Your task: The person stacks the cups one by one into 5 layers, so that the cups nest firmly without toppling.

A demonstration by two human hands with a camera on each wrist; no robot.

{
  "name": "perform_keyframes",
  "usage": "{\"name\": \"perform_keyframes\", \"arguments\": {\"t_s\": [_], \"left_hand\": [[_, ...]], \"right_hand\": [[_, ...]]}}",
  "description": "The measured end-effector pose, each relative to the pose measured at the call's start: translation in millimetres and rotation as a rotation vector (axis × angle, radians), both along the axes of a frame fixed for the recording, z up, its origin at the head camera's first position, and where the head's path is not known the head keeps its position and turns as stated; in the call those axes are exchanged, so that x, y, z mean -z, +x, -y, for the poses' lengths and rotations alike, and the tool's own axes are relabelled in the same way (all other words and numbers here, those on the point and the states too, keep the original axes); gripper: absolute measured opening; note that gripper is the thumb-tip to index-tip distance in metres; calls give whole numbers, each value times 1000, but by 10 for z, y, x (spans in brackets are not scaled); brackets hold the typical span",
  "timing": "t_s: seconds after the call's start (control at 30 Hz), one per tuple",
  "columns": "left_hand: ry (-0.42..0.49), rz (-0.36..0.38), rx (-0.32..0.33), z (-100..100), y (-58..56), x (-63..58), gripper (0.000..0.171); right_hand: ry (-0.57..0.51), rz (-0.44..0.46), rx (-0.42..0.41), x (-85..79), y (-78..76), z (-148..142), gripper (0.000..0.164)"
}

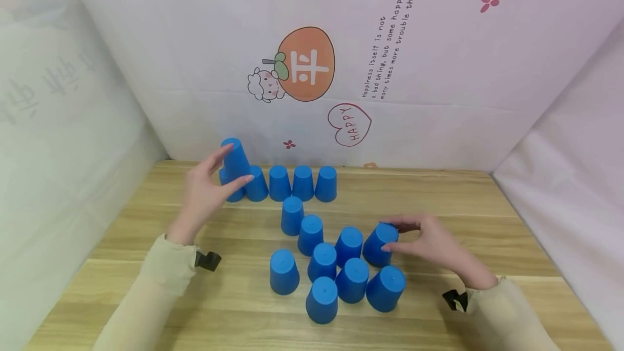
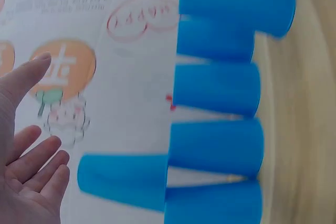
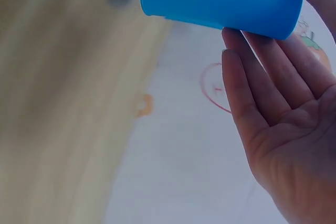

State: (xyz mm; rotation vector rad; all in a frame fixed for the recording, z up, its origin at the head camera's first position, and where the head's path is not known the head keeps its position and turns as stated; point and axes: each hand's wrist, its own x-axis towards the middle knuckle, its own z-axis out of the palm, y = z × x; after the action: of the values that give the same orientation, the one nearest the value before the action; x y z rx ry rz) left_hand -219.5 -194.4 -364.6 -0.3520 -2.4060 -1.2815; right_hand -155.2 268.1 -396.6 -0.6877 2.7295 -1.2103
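Observation:
A blue cup [image 1: 236,160] stands upside down on top of the left end of a row of upturned blue cups [image 1: 280,184] at the back. My left hand [image 1: 207,188] is around this upper cup in the head view. From the left wrist, that hand [image 2: 31,171] shows spread fingers, apart from the upper cup [image 2: 123,182], which bridges two below. My right hand [image 1: 429,240] pinches another upturned blue cup [image 1: 377,245] between thumb and fingers, at the right of the loose group. The right wrist view shows fingertips [image 3: 231,56] against that cup's [image 3: 220,1] side.
Several more upturned blue cups [image 1: 324,299] stand close together on the wooden table [image 1: 234,307], between my arms. One cup [image 1: 284,271] sits slightly apart at their left. A white printed cloth [image 1: 429,134] rises behind the row, with more white cloth at both sides.

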Motion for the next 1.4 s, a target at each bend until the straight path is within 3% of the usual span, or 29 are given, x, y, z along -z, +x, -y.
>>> {"name": "perform_keyframes", "arguments": {"t_s": [0.27, 0.4, 0.7, 1.0, 1.4], "left_hand": [[-35, 30, 136, -309, 123, 195, 75], [-52, 92, 195, -433, 152, 306, 77], [-51, 245, 312, -594, 156, 513, 76], [-105, 309, 340, -682, 150, 609, 72], [-157, 257, 334, -742, 35, 644, 53]], "right_hand": [[4, -128, 59, -347, -218, 42, 48], [-22, -176, 62, -483, -346, 103, 49], [-63, -124, 82, -652, -570, 380, 55], [-64, -199, 27, -647, -811, 664, 54], [-46, -234, 51, -724, -1177, 930, 56]]}}
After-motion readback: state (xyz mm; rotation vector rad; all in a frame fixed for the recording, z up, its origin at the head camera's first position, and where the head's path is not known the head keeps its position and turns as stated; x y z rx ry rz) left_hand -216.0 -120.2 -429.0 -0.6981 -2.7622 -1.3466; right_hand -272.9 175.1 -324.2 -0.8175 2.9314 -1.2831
